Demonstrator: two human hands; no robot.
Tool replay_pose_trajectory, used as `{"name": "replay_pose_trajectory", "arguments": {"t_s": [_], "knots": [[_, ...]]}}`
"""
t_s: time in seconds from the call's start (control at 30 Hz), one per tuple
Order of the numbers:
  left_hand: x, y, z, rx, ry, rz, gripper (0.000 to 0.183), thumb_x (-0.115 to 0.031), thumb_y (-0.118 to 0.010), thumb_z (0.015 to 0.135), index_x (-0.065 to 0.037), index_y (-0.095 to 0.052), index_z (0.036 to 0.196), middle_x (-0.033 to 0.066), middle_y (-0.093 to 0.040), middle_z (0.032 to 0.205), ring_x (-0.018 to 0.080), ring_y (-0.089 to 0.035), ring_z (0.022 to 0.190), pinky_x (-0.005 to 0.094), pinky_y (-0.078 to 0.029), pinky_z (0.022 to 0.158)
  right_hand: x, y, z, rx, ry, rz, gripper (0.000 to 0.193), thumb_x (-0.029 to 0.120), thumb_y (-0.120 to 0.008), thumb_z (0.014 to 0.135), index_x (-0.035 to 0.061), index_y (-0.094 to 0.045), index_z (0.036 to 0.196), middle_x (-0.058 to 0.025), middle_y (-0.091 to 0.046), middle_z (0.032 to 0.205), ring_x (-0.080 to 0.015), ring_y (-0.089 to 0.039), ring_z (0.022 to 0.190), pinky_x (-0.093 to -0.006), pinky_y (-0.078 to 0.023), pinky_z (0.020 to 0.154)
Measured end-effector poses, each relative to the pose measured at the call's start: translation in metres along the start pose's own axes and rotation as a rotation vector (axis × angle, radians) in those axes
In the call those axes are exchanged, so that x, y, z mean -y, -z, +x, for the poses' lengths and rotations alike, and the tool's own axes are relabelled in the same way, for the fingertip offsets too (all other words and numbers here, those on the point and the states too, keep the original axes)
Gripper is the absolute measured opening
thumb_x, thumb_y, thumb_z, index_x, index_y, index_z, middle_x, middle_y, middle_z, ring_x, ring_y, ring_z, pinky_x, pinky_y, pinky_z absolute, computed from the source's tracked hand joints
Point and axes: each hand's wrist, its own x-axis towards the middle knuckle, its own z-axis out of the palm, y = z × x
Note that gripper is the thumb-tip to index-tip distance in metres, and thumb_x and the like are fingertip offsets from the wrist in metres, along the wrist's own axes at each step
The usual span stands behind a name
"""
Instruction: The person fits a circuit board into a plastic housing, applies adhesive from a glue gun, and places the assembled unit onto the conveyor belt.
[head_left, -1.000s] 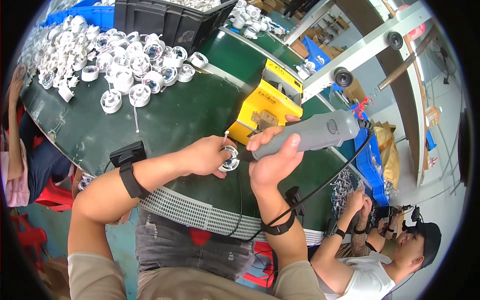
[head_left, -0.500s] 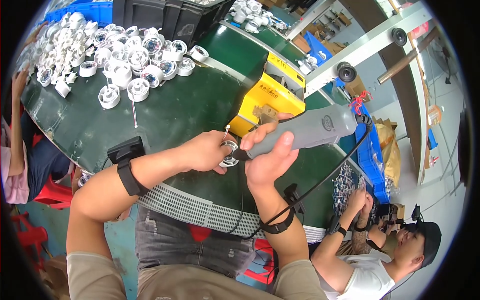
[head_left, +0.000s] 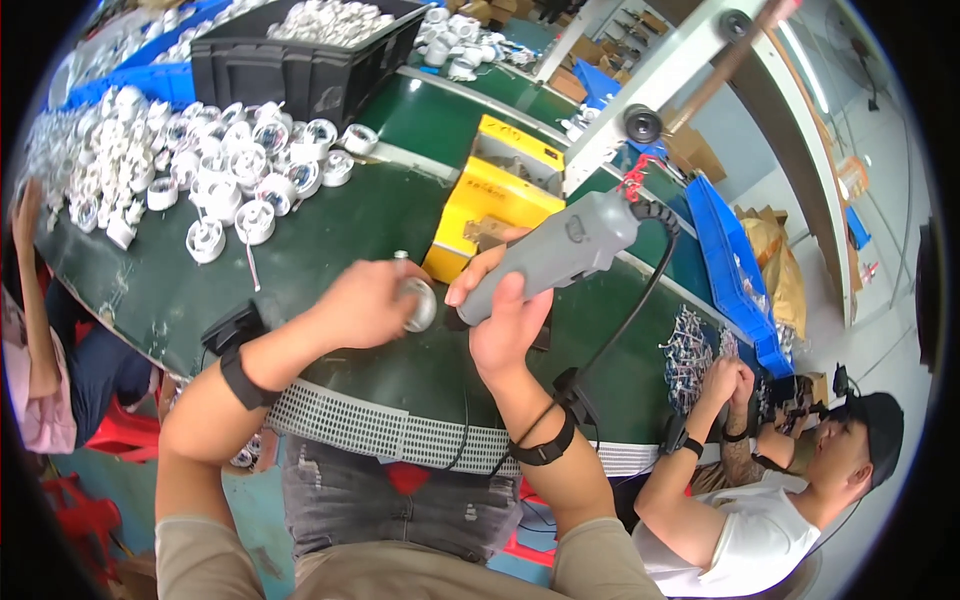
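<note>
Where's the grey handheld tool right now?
In the head view, just right of centre: the right hand grips the grey handheld tool, beside the yellow box and right of the left hand.

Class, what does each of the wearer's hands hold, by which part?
Left hand: a round white part, by its left side. Right hand: a grey corded tool, around the lower end of its body.

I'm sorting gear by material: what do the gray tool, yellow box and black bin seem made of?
Gray tool: probably molded plastic, matte, judging by its smooth, rounded body. Yellow box: possibly painted metal, glossy, with flat, crisp-edged panels; plastic remains possible. Black bin: likely plastic, with dull, scuffed walls.
</note>
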Motion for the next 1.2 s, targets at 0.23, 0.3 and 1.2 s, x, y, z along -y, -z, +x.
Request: {"name": "replay_pose_trajectory", "arguments": {"t_s": [0.23,0.3,1.2], "knots": [[0.005,0.028,-0.003,-0.989,-0.284,0.990,0.058,-0.004,-0.071,0.072,-0.007,-0.052,0.126,0.0217,-0.041,0.138,0.0410,-0.046,0.120,0.0440,-0.038,0.104,0.006,0.015,-0.009,-0.059,-0.209,-0.417,0.048,0.015,-0.071,0.085,0.0008,-0.044,0.122,-0.0037,-0.057,0.091,-0.0109,-0.056,0.080,-0.0268,-0.048,0.075],[0.011,0.020,-0.001,-0.805,-0.353,0.833,0.052,-0.004,-0.071,0.072,-0.005,-0.055,0.121,0.0213,-0.048,0.131,0.0400,-0.050,0.116,0.0433,-0.041,0.101,0.009,0.009,-0.004,-0.043,-0.303,-0.461,0.047,0.014,-0.073,0.082,0.0002,-0.047,0.119,-0.0053,-0.060,0.100,-0.0112,-0.058,0.088,-0.0283,-0.049,0.080],[0.004,-0.012,-0.004,-0.102,-0.568,0.365,0.031,-0.019,-0.074,0.077,0.000,-0.059,0.058,0.0160,-0.054,0.057,0.0339,-0.052,0.050,0.0370,-0.040,0.047,0.016,0.260,0.000,-0.140,-0.480,-1.788,0.049,0.042,-0.069,0.079,0.0069,-0.062,0.112,-0.0157,-0.066,0.101,-0.0342,-0.058,0.103,-0.0452,-0.040,0.097]]}}
